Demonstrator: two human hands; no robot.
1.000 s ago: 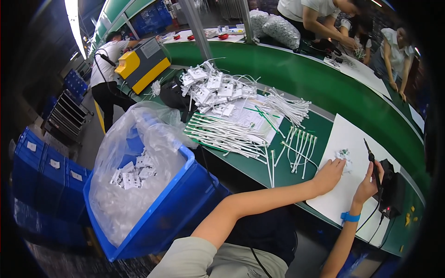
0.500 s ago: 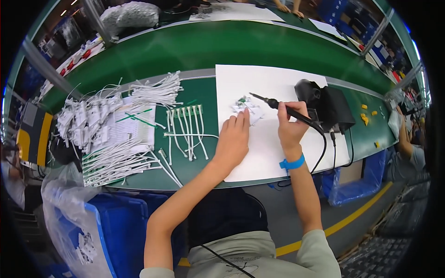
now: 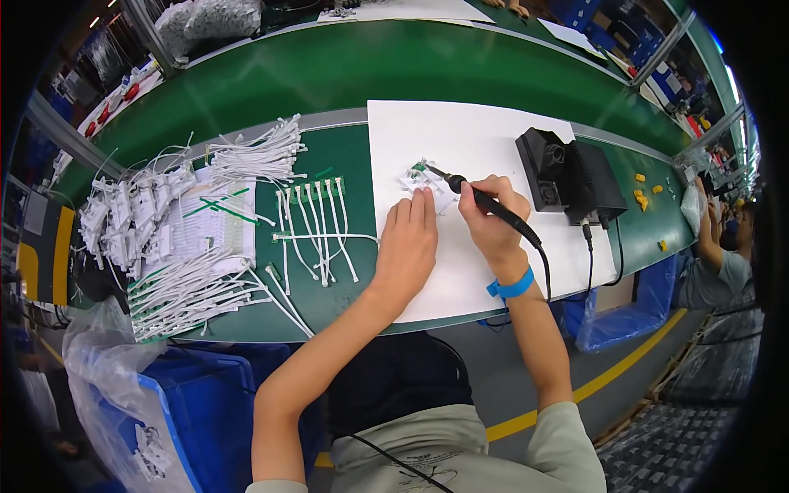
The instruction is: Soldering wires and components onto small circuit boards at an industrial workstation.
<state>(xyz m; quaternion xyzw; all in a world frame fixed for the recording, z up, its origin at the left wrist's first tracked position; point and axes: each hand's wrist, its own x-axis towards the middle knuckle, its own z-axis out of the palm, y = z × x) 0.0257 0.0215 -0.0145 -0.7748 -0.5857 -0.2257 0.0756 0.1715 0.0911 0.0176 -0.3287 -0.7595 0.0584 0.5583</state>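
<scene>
Right hand (image 3: pixel 491 220): fist closed round slim black soldering iron (image 3: pixel 485 202)
Left hand (image 3: pixel 408 242): flat, fingers extended, pinning small white part (image 3: pixel 421 178) at its 12 o'clock
Surface: smooth white sheet (image 3: pixel 477 131)

Two bare forearms are seen, with no sleeves reaching past the elbows. A bright blue band (image 3: pixel 511 287), narrow and smooth, is worn around the right wrist, with a short tab at its outer side. A pale grey-green short-sleeved shirt (image 3: pixel 444 452) is worn on the upper body, with faint dark line markings printed on its front. A thin black cable (image 3: pixel 386 450) is seen across the chest of the shirt. Dark trousers (image 3: pixel 394 380) are worn below. No gloves or rings are visible on the fingers (image 3: pixel 415 205).
</scene>
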